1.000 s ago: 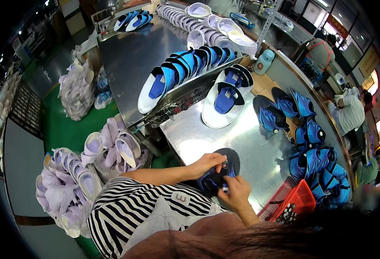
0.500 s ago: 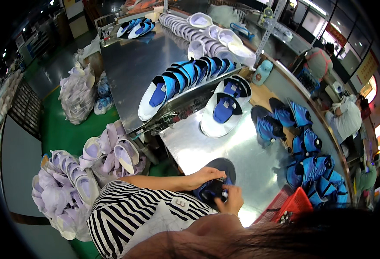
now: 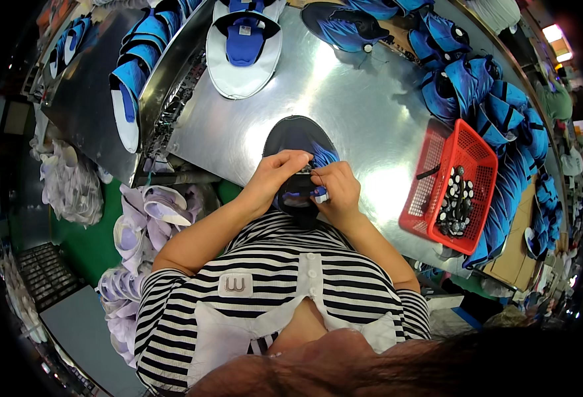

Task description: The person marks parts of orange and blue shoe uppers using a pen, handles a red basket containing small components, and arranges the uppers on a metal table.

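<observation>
A black and blue shoe upper [image 3: 294,135] lies in front of me at the near edge of the metal table, its rounded end pointing away. My left hand [image 3: 278,175] is closed at its left side, thumb and fingers pinching near the middle of the upper. From the right, my right hand [image 3: 339,188] is closed on the same upper, fingertips close to the left ones. A small blue and white piece [image 3: 320,193] shows by the right fingers; its kind is unclear. What lies between the fingertips is too small and covered to make out.
A red plastic basket [image 3: 488,165] with several small black and white fittings [image 3: 457,202] stands to the right. Blue uppers [image 3: 460,83] are heaped behind it. White-edged uppers [image 3: 245,69] lie at the far side. Bagged pale uppers [image 3: 73,178] sit at the left.
The view has swung, so the table appears turned and the red basket shows whole. Both hands stay on the upper, now straight in front of me.
</observation>
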`<state>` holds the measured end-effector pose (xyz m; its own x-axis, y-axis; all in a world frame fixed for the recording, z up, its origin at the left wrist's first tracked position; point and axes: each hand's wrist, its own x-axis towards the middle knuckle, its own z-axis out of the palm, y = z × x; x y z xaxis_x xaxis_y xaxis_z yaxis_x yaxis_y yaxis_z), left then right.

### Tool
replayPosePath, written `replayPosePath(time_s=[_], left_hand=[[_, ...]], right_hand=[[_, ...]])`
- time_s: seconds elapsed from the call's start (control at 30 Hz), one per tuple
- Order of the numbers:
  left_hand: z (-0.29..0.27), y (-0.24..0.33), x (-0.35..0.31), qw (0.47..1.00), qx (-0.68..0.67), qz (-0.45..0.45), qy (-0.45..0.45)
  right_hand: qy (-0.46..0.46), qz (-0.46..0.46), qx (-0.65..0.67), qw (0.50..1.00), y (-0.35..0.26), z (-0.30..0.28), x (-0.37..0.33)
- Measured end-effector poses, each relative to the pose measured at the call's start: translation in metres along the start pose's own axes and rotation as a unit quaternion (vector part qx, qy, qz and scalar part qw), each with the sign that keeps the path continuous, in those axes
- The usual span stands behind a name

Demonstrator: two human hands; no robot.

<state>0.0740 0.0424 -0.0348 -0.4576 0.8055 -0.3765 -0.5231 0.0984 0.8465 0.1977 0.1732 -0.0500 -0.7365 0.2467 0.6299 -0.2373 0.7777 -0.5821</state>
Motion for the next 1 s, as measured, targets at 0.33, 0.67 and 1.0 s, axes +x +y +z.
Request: replayPosePath(time_s=[0.33,0.67,1.0], left_hand=[[-0.011,-0.010,0.005,0.878,0.387,0.282,0.005],[-0.014,0.009,-0.010,0.656,0.646,0.385,-0.064],[-0.012,0.052,-0.006,0.742,0.503,0.442,-0.006]], right_hand=[[0.004,0.017,-0.030,0.999,0.003,0.004,-0.001],[-0.053,0.031,-0.012,0.998,-0.003,-0.001,0.007],[0.002,0.238,0.123,0.964,0.033,0.001,0.057]])
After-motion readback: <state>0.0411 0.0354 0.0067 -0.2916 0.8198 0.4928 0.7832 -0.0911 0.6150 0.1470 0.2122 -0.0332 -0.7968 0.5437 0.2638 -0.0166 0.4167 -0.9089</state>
